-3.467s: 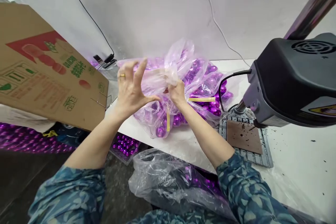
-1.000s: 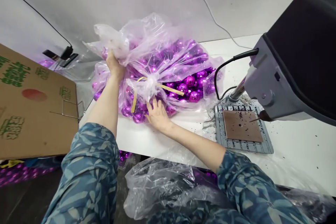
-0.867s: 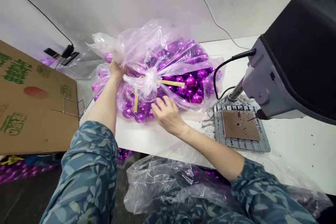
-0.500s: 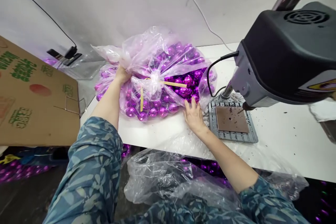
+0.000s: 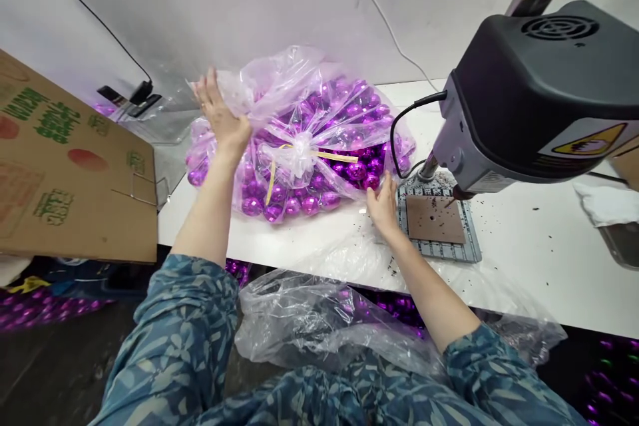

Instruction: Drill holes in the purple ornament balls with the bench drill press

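A clear plastic bag full of shiny purple balls lies on the white table, its neck tied with a pale yellow strip. My left hand rests open against the bag's upper left side, fingers spread. My right hand touches the bag's lower right edge, beside the grey drill base plate; its fingers lie loosely against the plastic.
A black drill press head overhangs the table on the right, its cable looping by the bag. A printed cardboard box stands at left. Another clear bag lies in my lap. Loose purple balls lie below the table. A white cloth lies far right.
The bag's neck got tied with the strip. My left hand let go of the bag's top and opened flat on it. My right hand slid right along the bag's lower edge.
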{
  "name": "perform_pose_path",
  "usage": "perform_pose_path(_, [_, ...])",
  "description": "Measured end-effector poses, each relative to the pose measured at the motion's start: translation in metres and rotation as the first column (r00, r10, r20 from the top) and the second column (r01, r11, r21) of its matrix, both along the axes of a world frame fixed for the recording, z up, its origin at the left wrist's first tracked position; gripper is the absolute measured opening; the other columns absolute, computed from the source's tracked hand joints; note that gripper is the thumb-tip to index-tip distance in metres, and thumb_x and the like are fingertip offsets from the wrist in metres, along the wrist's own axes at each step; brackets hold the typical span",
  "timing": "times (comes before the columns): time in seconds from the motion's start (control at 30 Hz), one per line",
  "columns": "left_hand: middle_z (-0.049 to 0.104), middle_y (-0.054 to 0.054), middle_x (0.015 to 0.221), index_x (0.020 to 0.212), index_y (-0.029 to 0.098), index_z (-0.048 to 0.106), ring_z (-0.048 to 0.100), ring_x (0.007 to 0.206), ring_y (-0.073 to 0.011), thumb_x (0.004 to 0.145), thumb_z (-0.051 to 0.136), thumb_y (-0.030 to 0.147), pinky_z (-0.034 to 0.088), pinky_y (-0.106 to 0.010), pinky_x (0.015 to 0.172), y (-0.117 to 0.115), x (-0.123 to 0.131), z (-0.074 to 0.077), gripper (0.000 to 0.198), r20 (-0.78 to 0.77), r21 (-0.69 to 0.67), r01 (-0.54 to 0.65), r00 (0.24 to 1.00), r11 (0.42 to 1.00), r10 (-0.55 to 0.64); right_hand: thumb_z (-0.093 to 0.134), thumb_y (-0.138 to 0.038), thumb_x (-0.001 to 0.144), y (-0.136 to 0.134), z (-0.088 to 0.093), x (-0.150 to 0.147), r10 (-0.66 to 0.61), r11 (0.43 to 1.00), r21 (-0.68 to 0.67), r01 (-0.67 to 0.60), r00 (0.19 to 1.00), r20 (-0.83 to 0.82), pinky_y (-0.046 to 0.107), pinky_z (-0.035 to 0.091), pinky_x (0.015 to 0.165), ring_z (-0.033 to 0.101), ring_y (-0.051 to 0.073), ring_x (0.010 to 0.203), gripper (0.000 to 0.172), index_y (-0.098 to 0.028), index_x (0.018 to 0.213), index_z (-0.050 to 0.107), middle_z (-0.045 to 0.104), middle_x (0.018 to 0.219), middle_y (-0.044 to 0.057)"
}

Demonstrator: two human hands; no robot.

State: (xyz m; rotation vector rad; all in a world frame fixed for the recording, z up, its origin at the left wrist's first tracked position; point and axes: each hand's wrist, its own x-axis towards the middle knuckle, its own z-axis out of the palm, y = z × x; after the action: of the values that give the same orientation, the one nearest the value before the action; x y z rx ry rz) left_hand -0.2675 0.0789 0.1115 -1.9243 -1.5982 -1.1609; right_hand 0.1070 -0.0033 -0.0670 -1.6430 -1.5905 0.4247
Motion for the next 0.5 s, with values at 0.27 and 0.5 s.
perform_pose_path(0.27, [0.076,-0.009,0.128,0.135,0.025,0.069,0.070,0.128,-0.0265,0.105,0.045,0.014,0.051,-0.055,0.120,-0.026,0.183,-0.059,0.041,-0.347,-0.537,0.416,0.684,0.734,-0.642,0.060,-0.057,0.097,-0.009,0.000,-0.002,0.027,1.000,-0.007,-0.026,0.999,0.043,0.046,0.055,0.126,0.056,0.018,0.142,0.064,-0.014,0.144,0.056,0.057,0.147,0.013])
perform_pose_path(0.5, [0.049,-0.020,0.169,0.164,0.023,0.051,0.048,0.159,-0.0388,0.107,0.058,0.035,0.034,-0.058,0.133,0.056,0.214,-0.050,0.059,-0.269,-0.626,0.192,0.857,0.756,-0.440,0.061,-0.057,0.097,0.007,-0.006,-0.006,-0.030,0.998,-0.052,0.034,0.997,0.075,0.043,0.057,0.122,0.059,0.017,0.137,0.063,-0.013,0.141,0.058,0.060,0.141,0.013])
